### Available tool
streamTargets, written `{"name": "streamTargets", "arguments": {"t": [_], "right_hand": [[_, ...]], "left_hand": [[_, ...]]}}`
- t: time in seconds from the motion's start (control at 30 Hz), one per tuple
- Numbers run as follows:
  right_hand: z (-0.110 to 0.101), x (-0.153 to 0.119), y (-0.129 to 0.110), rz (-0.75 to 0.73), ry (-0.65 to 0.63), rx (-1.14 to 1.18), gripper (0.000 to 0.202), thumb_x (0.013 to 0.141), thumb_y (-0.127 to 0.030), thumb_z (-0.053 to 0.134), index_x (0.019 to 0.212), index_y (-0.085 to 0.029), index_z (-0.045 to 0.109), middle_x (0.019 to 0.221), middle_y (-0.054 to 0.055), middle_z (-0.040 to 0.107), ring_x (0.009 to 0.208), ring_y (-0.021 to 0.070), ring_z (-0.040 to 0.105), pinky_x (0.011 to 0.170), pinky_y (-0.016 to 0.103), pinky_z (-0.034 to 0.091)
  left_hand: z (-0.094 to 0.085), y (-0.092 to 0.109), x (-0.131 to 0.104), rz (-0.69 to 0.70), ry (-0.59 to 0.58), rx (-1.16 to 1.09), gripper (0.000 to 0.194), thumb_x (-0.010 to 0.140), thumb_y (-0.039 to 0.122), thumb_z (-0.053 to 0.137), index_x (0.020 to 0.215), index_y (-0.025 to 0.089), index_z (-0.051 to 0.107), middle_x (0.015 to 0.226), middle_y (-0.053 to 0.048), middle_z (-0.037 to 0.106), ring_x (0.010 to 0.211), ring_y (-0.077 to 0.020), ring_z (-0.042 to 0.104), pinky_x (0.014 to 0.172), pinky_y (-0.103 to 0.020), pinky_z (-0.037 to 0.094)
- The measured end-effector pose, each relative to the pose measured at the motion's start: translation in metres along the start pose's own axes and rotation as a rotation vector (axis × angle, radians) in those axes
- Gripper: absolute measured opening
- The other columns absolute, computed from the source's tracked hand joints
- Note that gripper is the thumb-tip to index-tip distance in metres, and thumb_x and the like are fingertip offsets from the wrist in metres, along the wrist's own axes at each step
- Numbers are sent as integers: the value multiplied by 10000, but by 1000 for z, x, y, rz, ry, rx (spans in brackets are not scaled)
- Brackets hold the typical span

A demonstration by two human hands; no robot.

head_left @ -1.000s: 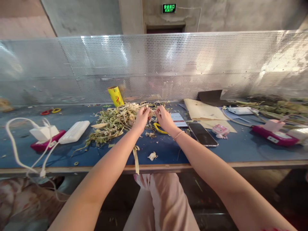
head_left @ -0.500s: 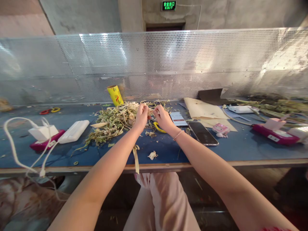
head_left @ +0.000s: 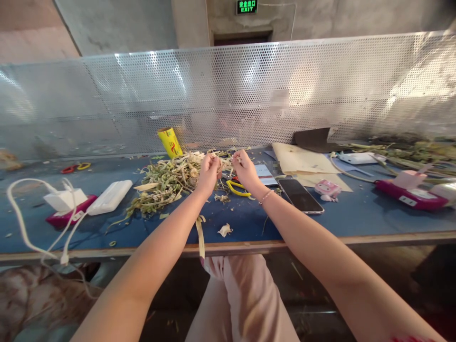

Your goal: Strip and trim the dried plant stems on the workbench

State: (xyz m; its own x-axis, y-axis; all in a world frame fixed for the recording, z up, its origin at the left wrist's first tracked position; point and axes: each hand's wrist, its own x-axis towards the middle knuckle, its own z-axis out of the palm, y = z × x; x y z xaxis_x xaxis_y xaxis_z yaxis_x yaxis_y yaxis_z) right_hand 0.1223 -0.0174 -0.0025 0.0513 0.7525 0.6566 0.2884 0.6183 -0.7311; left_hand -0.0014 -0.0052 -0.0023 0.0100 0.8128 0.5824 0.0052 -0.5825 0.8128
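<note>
White charger [head_left: 66, 197]: plugged into a purple power strip [head_left: 53, 219], far left on the blue desk [head_left: 123, 232].
White power bank [head_left: 109, 197]: lying beside the strip, slanting away from the desk's front edge.
Dried plants [head_left: 160, 183]: heaped loosely to the left of both hands, stems and leaves pointing every way.
Yellow tube [head_left: 170, 142]: leaning slightly, just behind the heap.
Left hand [head_left: 209, 168]: at the heap's right edge, nearer to it than the other; fingers bunched, grip contents too small to make out.
Brown bit [head_left: 220, 166]: between the hands, just right of the left fingertips; long axis too blurred to read.
Yellow scissors handle [head_left: 239, 194]: on the desk, below the right fingers.
Right hand [head_left: 245, 168]: apart from the left, fingertips curled together; impossible to say whether pinching anything.
Dark phone [head_left: 301, 195]: flat, right of the right wrist.
</note>
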Motion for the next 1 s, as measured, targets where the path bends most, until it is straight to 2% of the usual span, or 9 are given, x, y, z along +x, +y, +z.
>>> {"name": "streamTargets", "arguments": {"t": [0.1, 0.2, 0.3, 0.4, 0.47, 0.57, 0.77, 1.0], "right_hand": [[-1, 1, 2, 0, 12, 1, 85, 810, -295, 388, 770, -221, 378, 552, -64, 327, 490, 90, 328, 530, 241, 282], [0, 2, 5, 6, 20, 20, 95, 821, -309, 360, 789, -219, 369, 548, -68, 331, 484, 88, 330, 530, 238, 290], [-1, 2, 6, -17, 77, -21, 93, 823, -305, 348, 801, -216, 364, 573, -59, 357, 503, 91, 349, 546, 246, 308], [-3, 2, 3, -35, 129, -77, 95, 827, -303, 345, 799, -215, 362, 572, -56, 355, 499, 95, 350, 542, 254, 312], [-5, 2, 1, -28, 154, -86, 105, 836, -313, 337, 802, -216, 360, 555, -59, 345, 483, 99, 342, 526, 258, 307], [-8, 3, -1, -44, 210, -83, 126, 845, -334, 332, 795, -220, 351, 559, -53, 354, 487, 104, 347, 516, 261, 303], [-9, 3, -1, -47, 216, -108, 149, 851, -360, 323, 792, -224, 345, 566, -44, 346, 495, 114, 345, 510, 264, 301], [-8, 1, 1, -66, 174, -157, 160, 857, -355, 314, 840, -218, 396, 542, -54, 336, 487, 115, 345, 542, 272, 321]], "left_hand": [[0, 1, 1, -36, -63, -67, 316, 768, 494, 488, 684, 203, 399, 593, 34, 372, 505, -79, 403, 525, -232, 382], [-2, 6, 2, -27, -49, 16, 283, 748, 452, 534, 682, 194, 440, 611, 27, 392, 559, -83, 416, 579, -229, 382], [-5, 12, 2, 2, 39, 155, 232, 769, 423, 508, 743, 194, 496, 682, 0, 468, 644, -104, 455, 630, -237, 380], [-8, 17, 0, 138, 154, 319, 193, 764, 390, 520, 777, 197, 505, 771, -24, 508, 715, -122, 467, 669, -248, 379], [-10, 18, -1, 229, 125, 419, 187, 718, 362, 584, 762, 199, 504, 779, -24, 512, 702, -123, 458, 665, -252, 378], [-10, 16, -2, 295, 49, 518, 218, 642, 328, 661, 711, 199, 500, 733, -10, 509, 655, -116, 444, 645, -251, 379], [-7, 9, -1, 255, -26, 558, 187, 668, 325, 632, 645, 193, 501, 607, 12, 501, 556, -106, 446, 576, -240, 368], [-6, 9, -3, 198, -19, 486, 149, 696, 314, 590, 642, 194, 520, 560, 13, 542, 542, -115, 502, 577, -243, 386]]}}
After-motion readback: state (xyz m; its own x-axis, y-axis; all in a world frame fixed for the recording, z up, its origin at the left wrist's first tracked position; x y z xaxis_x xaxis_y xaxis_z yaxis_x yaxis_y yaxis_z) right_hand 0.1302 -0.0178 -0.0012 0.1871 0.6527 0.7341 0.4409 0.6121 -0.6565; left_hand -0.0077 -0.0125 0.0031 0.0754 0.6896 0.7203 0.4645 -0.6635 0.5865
